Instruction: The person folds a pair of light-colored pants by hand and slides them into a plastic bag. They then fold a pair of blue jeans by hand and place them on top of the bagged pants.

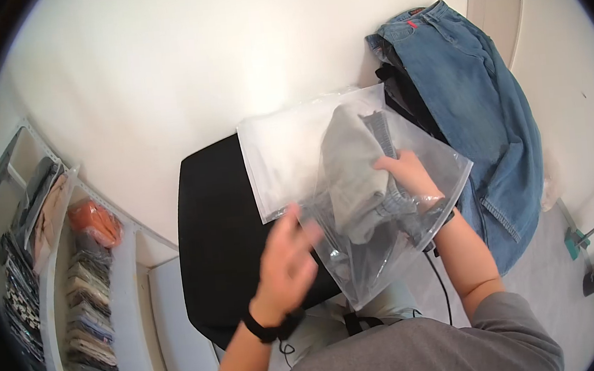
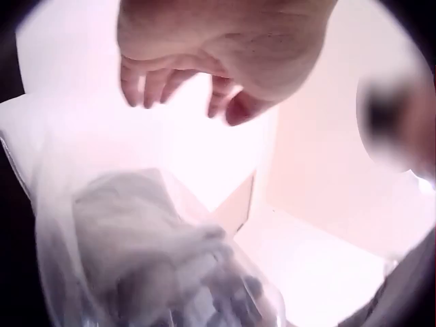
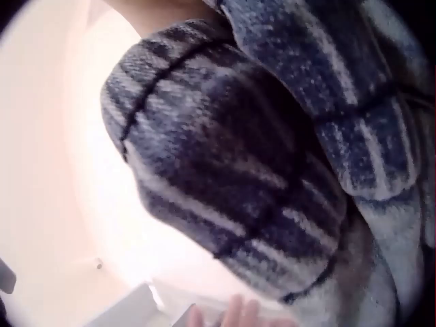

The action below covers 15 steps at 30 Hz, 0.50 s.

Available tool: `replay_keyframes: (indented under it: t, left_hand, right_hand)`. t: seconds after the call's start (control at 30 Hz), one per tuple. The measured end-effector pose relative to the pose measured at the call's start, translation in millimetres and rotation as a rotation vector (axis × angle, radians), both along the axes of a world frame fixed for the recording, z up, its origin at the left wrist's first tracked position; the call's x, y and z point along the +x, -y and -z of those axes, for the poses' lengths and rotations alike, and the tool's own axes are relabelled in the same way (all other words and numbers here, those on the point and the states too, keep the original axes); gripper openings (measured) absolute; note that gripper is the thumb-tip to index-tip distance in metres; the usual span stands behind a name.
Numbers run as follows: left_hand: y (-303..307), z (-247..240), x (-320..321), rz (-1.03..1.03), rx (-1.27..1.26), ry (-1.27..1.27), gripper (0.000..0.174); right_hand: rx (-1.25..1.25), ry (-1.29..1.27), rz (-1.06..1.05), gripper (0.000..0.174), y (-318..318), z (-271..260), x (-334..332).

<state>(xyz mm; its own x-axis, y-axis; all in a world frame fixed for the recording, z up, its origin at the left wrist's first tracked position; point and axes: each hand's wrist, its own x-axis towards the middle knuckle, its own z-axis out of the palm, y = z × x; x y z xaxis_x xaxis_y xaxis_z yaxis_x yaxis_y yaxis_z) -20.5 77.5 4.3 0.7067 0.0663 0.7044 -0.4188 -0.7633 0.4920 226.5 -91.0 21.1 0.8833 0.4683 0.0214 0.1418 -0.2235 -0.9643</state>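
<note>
My right hand [image 1: 412, 172] grips a folded pale grey-green garment [image 1: 353, 163] by its gathered denim edge, with the wrist inside a clear zip bag [image 1: 362, 279]. The garment lies within the bag. Up close in the right wrist view, the gathered blue denim band [image 3: 225, 143] fills much of the picture, with stitched ridges. My left hand [image 1: 286, 268], blurred in the head view, is raised beside the bag's left side with fingers extended and nothing held. In the left wrist view that hand [image 2: 225, 48] hangs above the bagged garment [image 2: 136, 238], its fingers loosely bent.
Under the bag is a black padded board [image 1: 212, 228], with frosted bags [image 1: 280, 151] lying on it. Blue jeans [image 1: 458, 93] are draped at the right. Shelves [image 1: 60, 305] with stacks of bagged clothes [image 1: 94, 330] stand at the left. A black cable [image 1: 438, 279] hangs below.
</note>
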Motion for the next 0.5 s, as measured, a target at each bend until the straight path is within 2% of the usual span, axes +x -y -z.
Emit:
replay_keyframes:
  t: [0.03, 0.1, 0.17, 0.3, 0.37, 0.4, 0.47, 0.5]
  left_hand:
    - [-19.6, 7.8, 14.6, -0.144, -0.163, -0.026, 0.041]
    - [-52.8, 24.3, 49.3, -0.267, -0.413, -0.225, 0.041]
    - [-89.1, 61.2, 82.2, -0.335, -0.411, -0.556, 0.041]
    - [-92.2, 94.6, 117.8, -0.327, -0.568, -0.71, 0.04]
    - [-88.5, 91.4, 121.0, -0.187, -0.803, -0.766, 0.033]
    - [-86.3, 88.7, 121.6, -0.18, -0.802, -0.763, 0.033]
    - [-85.4, 82.6, 117.7, -0.41, -0.435, -0.276, 0.023]
    - [-86.2, 72.0, 112.1, -0.494, -0.426, -0.127, 0.017]
  right_hand:
    - [-0.011, -0.006, -0.004, 0.045, 1.4, 2.9, 0.8]
    - [-0.065, -0.104, -0.122, 0.048, 5.7, 10.0, -0.4]
    - [-0.043, -0.123, -0.117, 0.049, 9.4, 7.3, -4.6]
    - [0.003, -0.188, -0.153, 0.05, 16.4, 17.2, 6.8]
    - [-0.011, -0.179, -0.138, 0.05, 19.2, 14.8, 3.2]
    - [-0.019, -0.173, -0.128, 0.05, 20.1, 11.7, 1.2]
    - [-0.062, -0.075, -0.104, 0.05, 24.8, 19.0, 9.7]
    - [-0.105, 0.019, -0.085, 0.049, 25.7, 20.8, 14.0]
